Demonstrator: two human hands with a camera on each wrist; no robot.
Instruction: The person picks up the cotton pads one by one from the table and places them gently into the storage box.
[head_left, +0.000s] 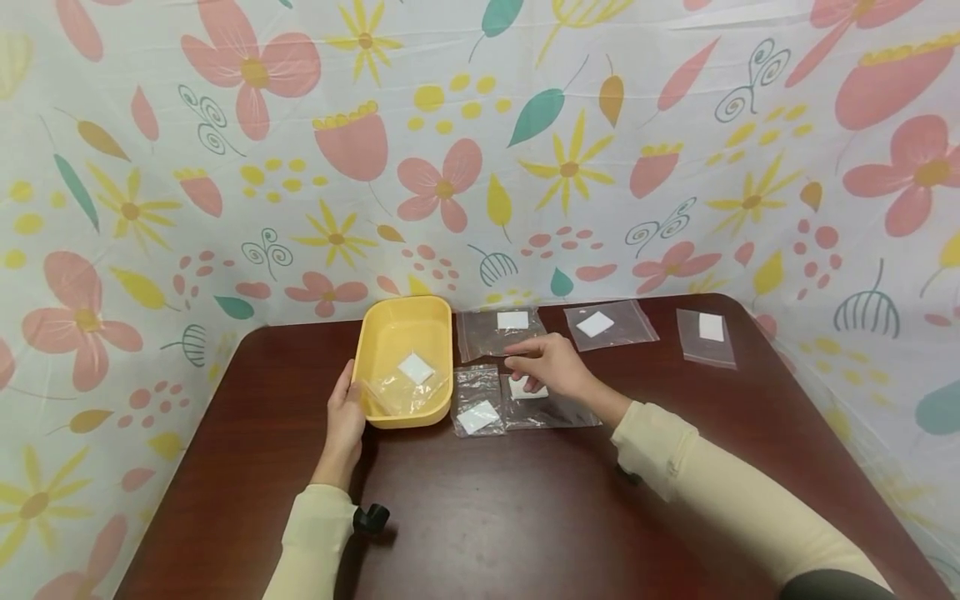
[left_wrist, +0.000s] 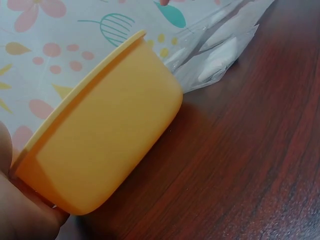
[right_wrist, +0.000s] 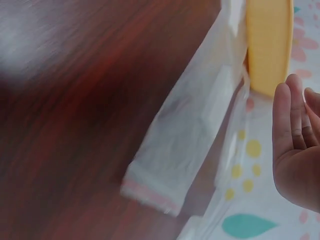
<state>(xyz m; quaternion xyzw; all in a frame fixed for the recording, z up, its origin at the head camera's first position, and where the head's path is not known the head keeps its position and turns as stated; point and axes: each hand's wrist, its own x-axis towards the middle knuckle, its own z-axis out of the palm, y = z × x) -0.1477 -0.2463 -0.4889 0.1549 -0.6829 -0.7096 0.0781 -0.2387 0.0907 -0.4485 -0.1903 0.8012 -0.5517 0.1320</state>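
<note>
At the left of the table, my left hand (head_left: pixel 346 410) grips the left side of a yellow plastic tub (head_left: pixel 401 327). Inside the tub lies a clear plastic bag (head_left: pixel 393 397) with a white square in it. My right hand (head_left: pixel 553 367) hovers over a clear zip bag (head_left: pixel 558 414) and partly hides its white square. Its fingers stretch toward the tub with nothing held between them. In the right wrist view the fingers (right_wrist: pixel 282 117) look fairly straight. A smaller clear bag (head_left: pixel 480 387) with a white square lies between that bag and the tub.
Three more clear bags lie along the back: one right of the tub (head_left: pixel 480 337), one farther right (head_left: pixel 630 321), and one near the right corner (head_left: pixel 696 348). A floral cloth (head_left: pixel 442 192) hangs behind the dark wooden table (head_left: pixel 480 517).
</note>
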